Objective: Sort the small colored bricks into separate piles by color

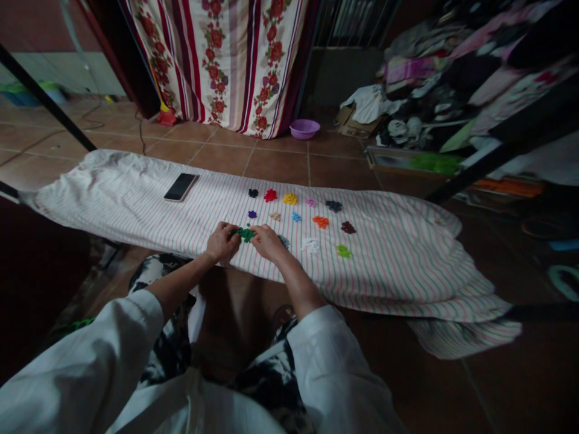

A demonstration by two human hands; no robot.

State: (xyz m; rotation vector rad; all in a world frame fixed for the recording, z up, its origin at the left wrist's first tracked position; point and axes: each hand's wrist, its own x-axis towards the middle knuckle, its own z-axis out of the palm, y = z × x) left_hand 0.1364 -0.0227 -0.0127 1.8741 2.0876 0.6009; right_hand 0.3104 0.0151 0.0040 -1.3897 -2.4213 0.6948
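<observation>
A small pile of dark green pieces [246, 234], too small to name, lies on the striped cloth between my hands. My left hand [222, 243] is closed at the pile's left side, its fingers curled and pinched against the green pieces. From the right, my right hand [268, 242] has its fingers pressed together on the other end of the same pile. A grey pile [284, 242] is partly hidden behind my right hand. Just beyond the hands sit a purple pile [252, 214], a beige pile [275, 216] and a light blue pile [296, 217].
Other colour piles include red [270, 195], yellow [290, 198], orange [321, 222], brown [348, 227], white [311, 245] and lime green [344, 251]. A phone [181, 187] lies left on the striped cloth [407, 259]. Behind stand a purple basin [304, 128] and a floral curtain [239, 66].
</observation>
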